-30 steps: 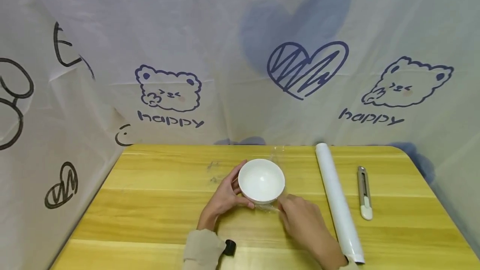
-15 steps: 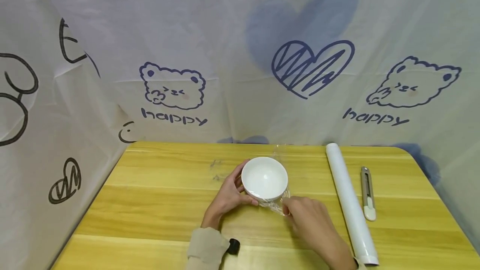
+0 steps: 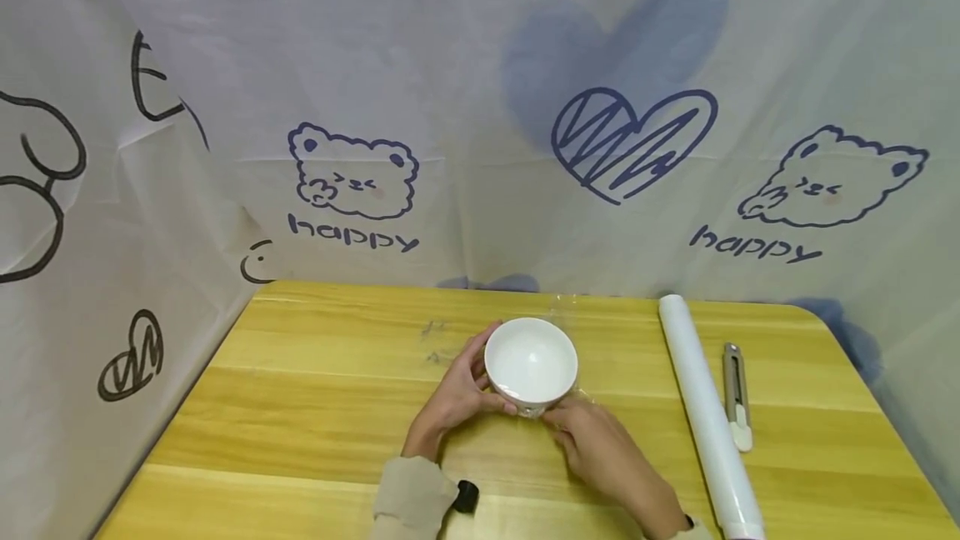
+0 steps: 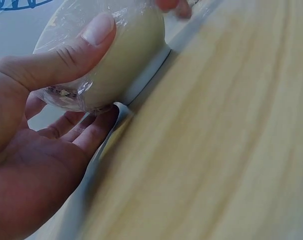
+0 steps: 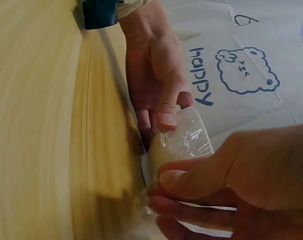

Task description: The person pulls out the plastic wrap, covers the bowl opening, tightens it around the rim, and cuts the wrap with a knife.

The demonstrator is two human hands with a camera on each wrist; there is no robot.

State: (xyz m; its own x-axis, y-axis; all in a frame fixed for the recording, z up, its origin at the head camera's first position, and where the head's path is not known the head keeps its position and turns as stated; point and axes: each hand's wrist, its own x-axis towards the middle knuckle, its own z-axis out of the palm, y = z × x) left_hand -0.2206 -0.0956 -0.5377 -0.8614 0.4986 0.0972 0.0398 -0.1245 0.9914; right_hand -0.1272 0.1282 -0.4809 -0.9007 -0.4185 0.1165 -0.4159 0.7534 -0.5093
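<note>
A white bowl (image 3: 531, 359) stands on the wooden table in the head view, its mouth facing up. Clear plastic wrap (image 4: 77, 94) covers it, wrinkled and bunched along its side in the left wrist view. My left hand (image 3: 456, 390) grips the bowl's left side, thumb on the wrapped wall and fingers around toward the base. At the near right side, my right hand (image 3: 603, 444) has its thumb and fingers at the bowl's wall, pinching the wrap low down. Loose film shows below those fingertips in the right wrist view.
To the right lies a long white roll (image 3: 708, 415) of wrap. Beyond it is a utility knife (image 3: 737, 397) with a grey and white handle. A printed cloth (image 3: 480, 107) hangs behind the table (image 3: 300, 440), with another sheet at the left.
My right hand first pulls a flap of wrap out to the right, then moves back in against the bowl. The left hand keeps its grip. The view shifts slightly.
</note>
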